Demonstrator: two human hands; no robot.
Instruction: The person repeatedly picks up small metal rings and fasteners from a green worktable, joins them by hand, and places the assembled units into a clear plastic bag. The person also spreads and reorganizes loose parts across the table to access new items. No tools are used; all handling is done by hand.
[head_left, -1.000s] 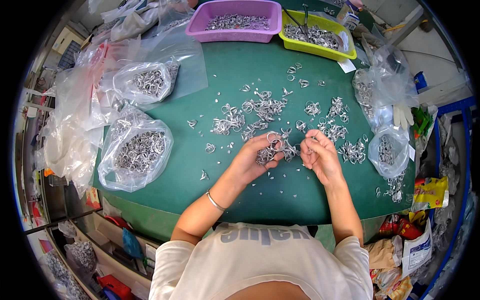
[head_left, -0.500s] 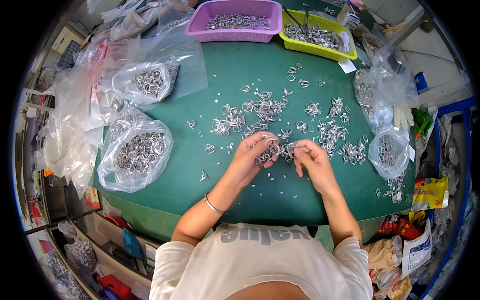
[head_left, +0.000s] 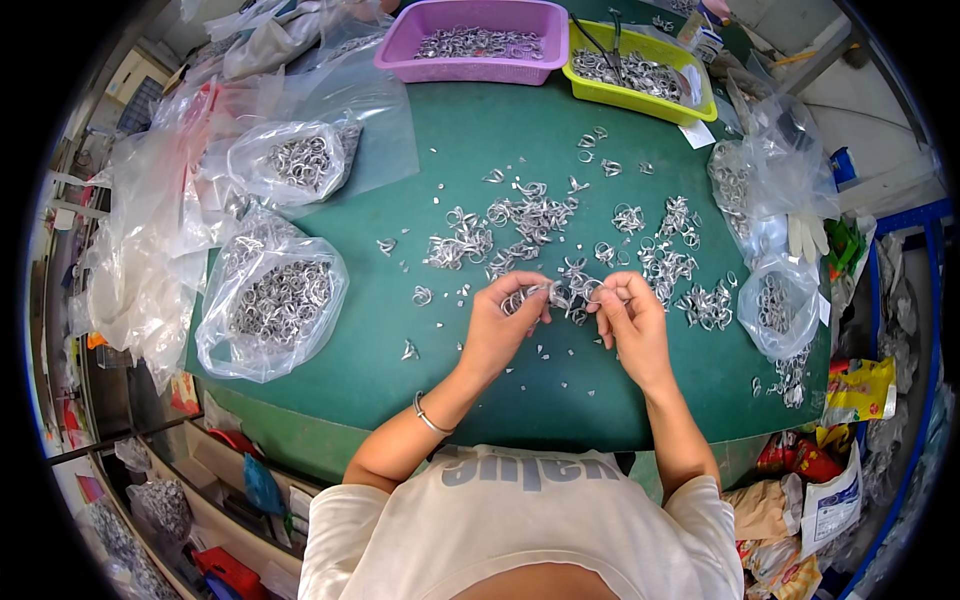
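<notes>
Several silver-coloured metal rings (head_left: 516, 299) are gripped in my left hand (head_left: 497, 330), its fingers curled round them. My right hand (head_left: 638, 332) pinches a ring (head_left: 595, 291) between thumb and fingertips, close to the left hand. Between the two hands sit more rings (head_left: 570, 298); which of them are held and which lie on the table I cannot tell. Just beyond my hands a loose heap of rings (head_left: 532, 213) spreads over the green table (head_left: 390, 300). Another heap (head_left: 665, 262) lies past my right hand, and tiny metal bits are scattered nearby.
Open plastic bags of rings stand at the left (head_left: 285, 300) and at the right (head_left: 775, 305). At the far edge are a purple basket (head_left: 470, 70) and a yellow-green basket (head_left: 640, 100), both holding rings, with pliers (head_left: 612, 50) in the latter.
My hands have turned slightly, and the left fingers have closed further over the rings. The right hand has shifted a little, drawing its ring slightly away from the left hand.
</notes>
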